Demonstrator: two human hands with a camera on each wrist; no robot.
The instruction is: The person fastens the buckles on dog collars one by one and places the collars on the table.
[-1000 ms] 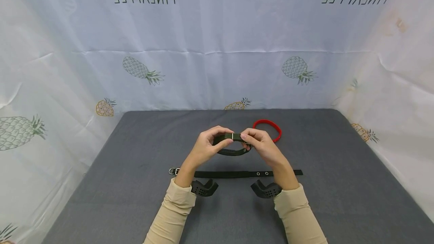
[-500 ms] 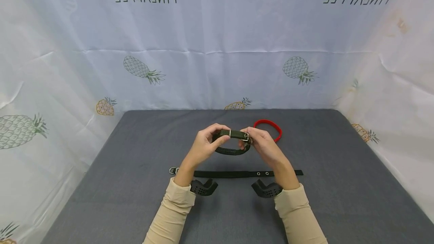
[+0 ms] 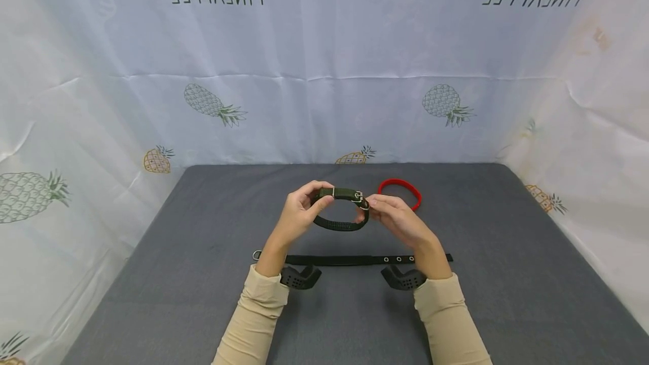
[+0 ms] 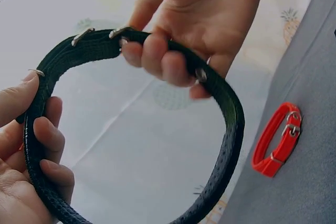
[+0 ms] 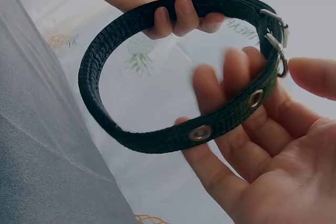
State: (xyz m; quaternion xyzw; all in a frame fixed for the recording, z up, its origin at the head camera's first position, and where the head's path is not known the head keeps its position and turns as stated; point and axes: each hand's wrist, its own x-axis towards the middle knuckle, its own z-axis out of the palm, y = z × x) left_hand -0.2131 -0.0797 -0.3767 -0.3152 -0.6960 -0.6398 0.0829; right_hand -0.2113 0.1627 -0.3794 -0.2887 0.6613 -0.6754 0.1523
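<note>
A dark green collar [image 3: 341, 226], buckled into a loop, is held above the table between both hands. My left hand [image 3: 296, 213] grips its left side, thumb outside and fingers curled inside the loop, near a metal keeper [image 4: 37, 72]. On the right side, my right hand [image 3: 400, 221] has its fingers passing through the loop and curled round the band, with the thumb close to the D-ring [image 5: 283, 66]. The right wrist view shows the silver buckle [image 5: 275, 20] and metal eyelets [image 5: 200, 132] along the band.
A red collar [image 3: 400, 182], buckled into a loop, lies on the grey table [image 3: 203, 297] behind my right hand. Nearer than the hands, a black collar [image 3: 329, 261] lies stretched out flat, partly hidden by the right wrist. Pineapple-print curtains [image 3: 324, 117] hang around the table.
Both hands have drawn slightly apart, and the green collar has shifted left and been turned, bringing its buckle into view. The right fingers have moved off the strap to the ring side.
</note>
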